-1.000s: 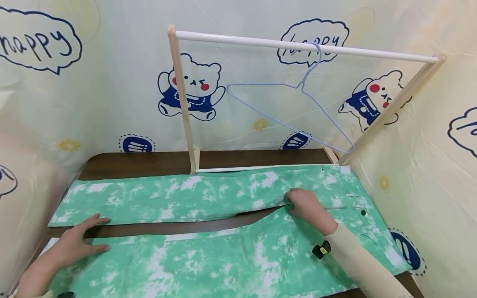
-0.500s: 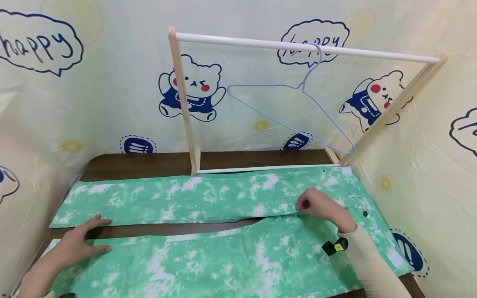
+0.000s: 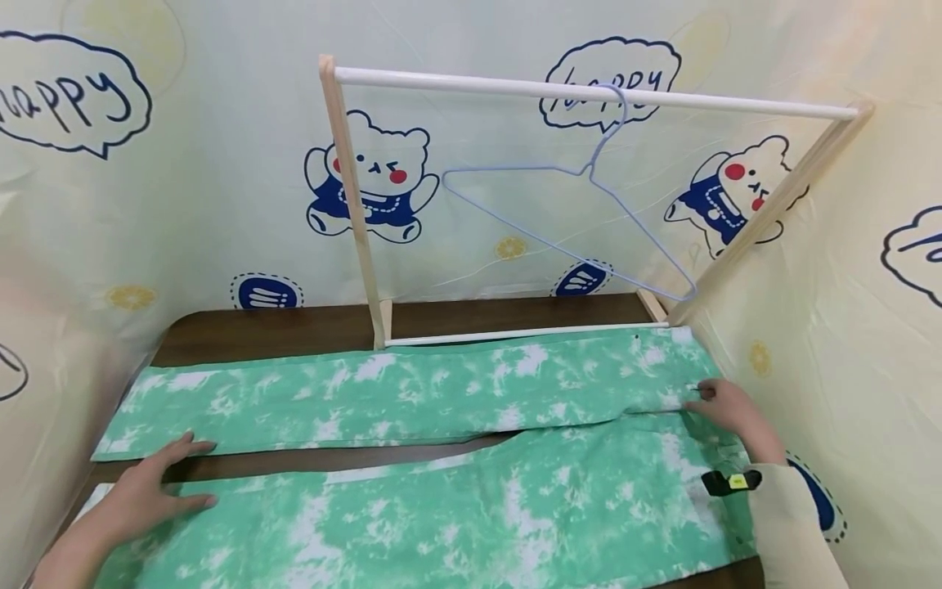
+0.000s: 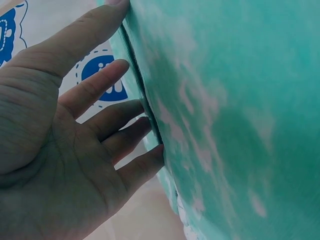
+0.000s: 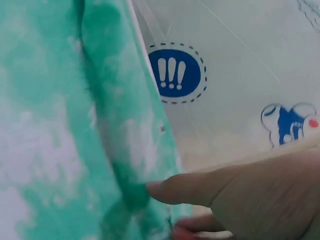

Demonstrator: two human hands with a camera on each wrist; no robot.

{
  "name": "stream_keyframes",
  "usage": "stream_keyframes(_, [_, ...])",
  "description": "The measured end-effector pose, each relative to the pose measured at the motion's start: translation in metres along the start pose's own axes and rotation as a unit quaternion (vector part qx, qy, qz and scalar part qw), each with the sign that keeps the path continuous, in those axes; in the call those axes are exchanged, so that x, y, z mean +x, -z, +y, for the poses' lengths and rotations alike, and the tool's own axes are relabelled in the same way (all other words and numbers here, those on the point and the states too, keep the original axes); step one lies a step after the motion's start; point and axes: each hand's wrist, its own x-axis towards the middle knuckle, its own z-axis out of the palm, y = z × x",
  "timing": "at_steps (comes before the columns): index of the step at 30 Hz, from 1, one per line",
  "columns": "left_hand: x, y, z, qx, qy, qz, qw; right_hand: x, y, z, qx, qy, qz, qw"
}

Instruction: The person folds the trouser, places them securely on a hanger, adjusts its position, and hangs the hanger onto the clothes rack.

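Note:
Green-and-white tie-dye trousers (image 3: pixel 471 393) lie flat across the table, the two legs running left and the waist end at the right. A narrow slit shows between the legs. My left hand (image 3: pixel 147 495) rests at the left end by this slit, thumb and fingers spread; in the left wrist view its fingertips (image 4: pixel 155 152) reach the cloth edge. At the waist end, my right hand (image 3: pixel 736 413) touches the front seam, with a gap between thumb and index finger. The right wrist view has the thumb on the fabric, the other fingers partly out of frame.
Behind the trousers stands a wooden rack with a white top bar (image 3: pixel 478 82). From it hangs a bare light-blue wire hanger (image 3: pixel 530 237). A strip of dark brown table (image 3: pixel 272 335) shows at the back, with patterned curtain walls (image 3: pixel 221 164) around.
My right hand has slid rightward along the inner edge to the waist end, its pinch loosened. The slit between the legs has shortened on the right. My left hand stays in place.

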Motion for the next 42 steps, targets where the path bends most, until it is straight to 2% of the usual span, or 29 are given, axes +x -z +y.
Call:
stream_keyframes(5, [-0.001, 0.0, -0.001, -0.002, 0.0, -0.001, 1.0, -0.005, -0.004, 0.022, 0.017, -0.042, -0.036, 0.9983])
stream_keyframes(11, [0.0, 0.001, 0.0, -0.005, -0.002, -0.001, 1.0, -0.005, -0.009, 0.036, 0.063, -0.081, -0.041, 0.9939])
stream_keyframes(17, [0.002, 0.0, 0.0, -0.003, -0.01, 0.001, 0.9999, -0.006, -0.009, 0.046, 0.067, -0.074, -0.046, 0.9939])
stream_keyframes(20, [0.002, -0.001, -0.002, 0.008, -0.011, 0.007, 0.9999, -0.006, -0.004, 0.048, 0.069, -0.06, -0.032, 0.9953])
stream_keyframes(25, [0.0, -0.002, -0.004, 0.018, -0.011, 0.013, 0.9997, -0.013, 0.013, 0.05, 0.082, -0.039, 0.002, 0.9959])
stream_keyframes(30, [0.001, -0.002, -0.003, 0.01, -0.013, 0.01, 0.9998, -0.024, 0.036, 0.055, 0.088, -0.034, 0.003, 0.9955])
stream_keyframes(34, [0.003, -0.003, -0.001, 0.003, -0.017, 0.006, 0.9998, -0.025, 0.044, 0.065, 0.069, -0.051, 0.007, 0.9963])
stream_keyframes(38, [0.001, -0.006, 0.0, 0.003, -0.016, 0.006, 0.9999, -0.018, 0.031, 0.077, 0.044, -0.073, 0.022, 0.9961])
stream_keyframes(42, [-0.003, -0.008, -0.001, 0.0, -0.006, 0.002, 1.0, -0.016, 0.009, 0.082, 0.066, -0.088, 0.029, 0.9935])
